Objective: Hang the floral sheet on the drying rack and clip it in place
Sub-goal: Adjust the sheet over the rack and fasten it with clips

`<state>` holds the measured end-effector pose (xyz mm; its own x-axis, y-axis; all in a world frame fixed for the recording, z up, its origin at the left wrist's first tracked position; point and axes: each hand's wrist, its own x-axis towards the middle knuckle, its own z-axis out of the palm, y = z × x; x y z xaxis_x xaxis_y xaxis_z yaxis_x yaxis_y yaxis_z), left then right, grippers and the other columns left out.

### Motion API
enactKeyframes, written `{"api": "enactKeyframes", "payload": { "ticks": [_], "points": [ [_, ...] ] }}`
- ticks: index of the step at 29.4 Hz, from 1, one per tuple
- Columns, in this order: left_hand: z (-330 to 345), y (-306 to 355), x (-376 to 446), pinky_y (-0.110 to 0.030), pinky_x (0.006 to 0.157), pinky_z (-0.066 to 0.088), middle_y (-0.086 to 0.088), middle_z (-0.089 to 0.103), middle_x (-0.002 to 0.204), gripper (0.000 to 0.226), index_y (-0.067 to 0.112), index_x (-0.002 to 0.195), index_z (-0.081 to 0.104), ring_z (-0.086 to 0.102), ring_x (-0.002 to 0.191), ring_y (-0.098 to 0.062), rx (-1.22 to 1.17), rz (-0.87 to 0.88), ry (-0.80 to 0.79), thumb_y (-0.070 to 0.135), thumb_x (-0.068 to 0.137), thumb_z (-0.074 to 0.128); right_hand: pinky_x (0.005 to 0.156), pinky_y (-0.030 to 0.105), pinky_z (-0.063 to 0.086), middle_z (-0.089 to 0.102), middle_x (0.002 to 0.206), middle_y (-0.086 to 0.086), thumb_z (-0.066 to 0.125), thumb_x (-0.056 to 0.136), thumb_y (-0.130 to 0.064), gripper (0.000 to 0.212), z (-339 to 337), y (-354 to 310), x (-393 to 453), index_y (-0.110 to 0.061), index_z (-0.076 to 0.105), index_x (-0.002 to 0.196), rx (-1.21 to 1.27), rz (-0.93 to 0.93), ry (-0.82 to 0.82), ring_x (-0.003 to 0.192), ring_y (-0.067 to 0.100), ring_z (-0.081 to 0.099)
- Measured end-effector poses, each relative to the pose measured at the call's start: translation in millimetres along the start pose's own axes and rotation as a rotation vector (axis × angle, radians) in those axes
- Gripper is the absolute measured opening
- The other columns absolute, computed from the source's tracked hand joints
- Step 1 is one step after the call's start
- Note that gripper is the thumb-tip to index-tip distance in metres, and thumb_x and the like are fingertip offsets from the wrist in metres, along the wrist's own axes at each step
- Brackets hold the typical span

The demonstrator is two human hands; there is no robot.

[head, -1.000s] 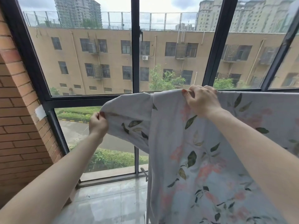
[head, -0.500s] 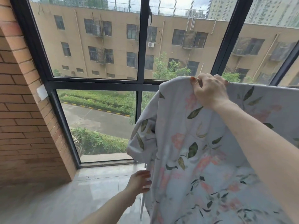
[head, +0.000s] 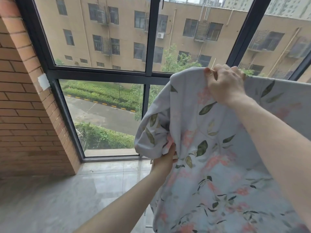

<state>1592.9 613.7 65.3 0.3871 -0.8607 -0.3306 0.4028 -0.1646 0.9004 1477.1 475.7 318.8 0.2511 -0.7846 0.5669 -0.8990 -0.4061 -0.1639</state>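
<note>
The floral sheet (head: 218, 157), pale grey with pink flowers and green leaves, hangs draped at the right in front of the window. My right hand (head: 225, 84) grips its top edge, fingers curled over the fold, near the top of the drape. Lower down, my left hand (head: 165, 158) reaches into the bunched left corner of the sheet; its fingers are hidden in the folds. Of the drying rack only thin white bars (head: 148, 216) show below the cloth. No clips are visible.
A dark-framed floor-to-ceiling window (head: 148, 74) runs across the back. A brick wall (head: 25, 106) stands at the left. Grey floor tiles (head: 75, 190) lie below, left of the sheet.
My left hand let go of the sheet's upper left corner, dropped, then came up into the bunched fabric lower down. The released corner fell and hangs. The right hand kept its grip.
</note>
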Motion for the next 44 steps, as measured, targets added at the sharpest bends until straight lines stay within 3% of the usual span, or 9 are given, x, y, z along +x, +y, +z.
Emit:
{"api": "enactKeyframes", "payload": {
  "ticks": [3,10,17,22,28,32,36,39,44],
  "points": [
    [5,2,5,-0.028,0.071,0.060,0.007,0.074,0.075,0.021,0.025,0.102,0.069,0.070,0.070,-0.009,0.029,0.014,0.061,0.045,0.095,0.069,0.111,0.051,0.026,0.061,0.117,0.016,0.028,0.105,-0.056,0.046,-1,-1,-1,-0.020,0.052,0.093,0.000,0.002,0.000,0.118,0.037,0.048],
    [-29,10,19,-0.029,0.101,0.044,0.000,0.061,0.136,0.050,0.020,0.143,0.054,0.057,0.123,-0.021,0.326,0.131,0.185,0.049,0.101,0.056,0.109,0.051,0.026,0.061,0.114,0.016,0.028,0.105,-0.056,0.046,-3,3,-1,-0.019,0.051,0.091,0.000,0.012,-0.011,0.115,0.036,0.048],
    [-87,48,22,-0.035,0.074,0.057,-0.011,0.067,0.093,0.017,0.020,0.092,0.062,0.064,0.087,-0.031,0.174,0.234,0.191,0.006,0.102,0.059,0.112,0.050,0.024,0.061,0.117,0.014,0.029,0.105,-0.056,0.043,-2,-5,-3,-0.021,0.051,0.092,0.025,-0.008,-0.010,0.119,0.036,0.047],
    [-77,92,21,-0.026,0.072,0.052,0.011,0.066,0.054,0.051,0.022,0.055,0.062,0.064,0.062,-0.009,0.304,0.454,0.111,0.018,0.106,0.055,0.110,0.048,0.024,0.061,0.117,0.013,0.030,0.105,-0.055,0.043,1,-11,-3,-0.021,0.052,0.091,0.036,-0.016,-0.012,0.119,0.035,0.046],
    [-18,79,50,-0.042,0.104,0.053,0.003,0.076,0.112,0.056,0.039,0.096,0.074,0.070,0.111,-0.020,0.194,0.175,-0.098,0.083,0.064,0.064,0.111,0.049,0.024,0.055,0.103,0.007,0.029,0.105,-0.056,0.046,-1,0,0,-0.022,0.049,0.081,0.045,0.008,-0.018,0.118,0.035,0.047],
    [-5,53,48,-0.044,0.108,0.050,-0.004,0.072,0.120,0.078,0.028,0.123,0.067,0.067,0.116,-0.025,0.147,0.044,-0.079,0.075,0.061,0.067,0.110,0.050,0.025,0.059,0.109,0.011,0.029,0.105,-0.056,0.047,-3,4,-1,-0.020,0.050,0.084,0.041,0.003,-0.019,0.117,0.035,0.047],
    [11,70,28,-0.033,0.102,0.052,-0.002,0.072,0.123,0.026,0.022,0.120,0.067,0.065,0.116,-0.016,0.131,0.044,-0.229,0.039,0.101,0.063,0.110,0.050,0.025,0.057,0.107,0.007,0.029,0.105,-0.057,0.047,0,2,-3,-0.020,0.053,0.089,0.050,0.006,-0.024,0.118,0.035,0.046],
    [32,93,17,-0.036,0.114,0.042,0.007,0.063,0.140,0.044,0.021,0.138,0.061,0.055,0.132,-0.013,0.177,0.118,-0.352,0.037,0.097,0.065,0.109,0.050,0.025,0.060,0.112,0.010,0.028,0.104,-0.058,0.046,0,1,-2,-0.021,0.052,0.089,0.050,0.006,-0.024,0.118,0.035,0.046],
    [19,111,-6,-0.024,0.073,0.060,0.001,0.074,0.087,0.026,0.016,0.099,0.069,0.071,0.077,-0.012,0.310,0.198,-0.383,0.003,0.103,0.046,0.110,0.051,0.025,0.061,0.115,0.011,0.029,0.105,-0.056,0.044,-1,5,-2,-0.021,0.052,0.091,0.039,-0.002,-0.010,0.117,0.034,0.046]
  ]
}}
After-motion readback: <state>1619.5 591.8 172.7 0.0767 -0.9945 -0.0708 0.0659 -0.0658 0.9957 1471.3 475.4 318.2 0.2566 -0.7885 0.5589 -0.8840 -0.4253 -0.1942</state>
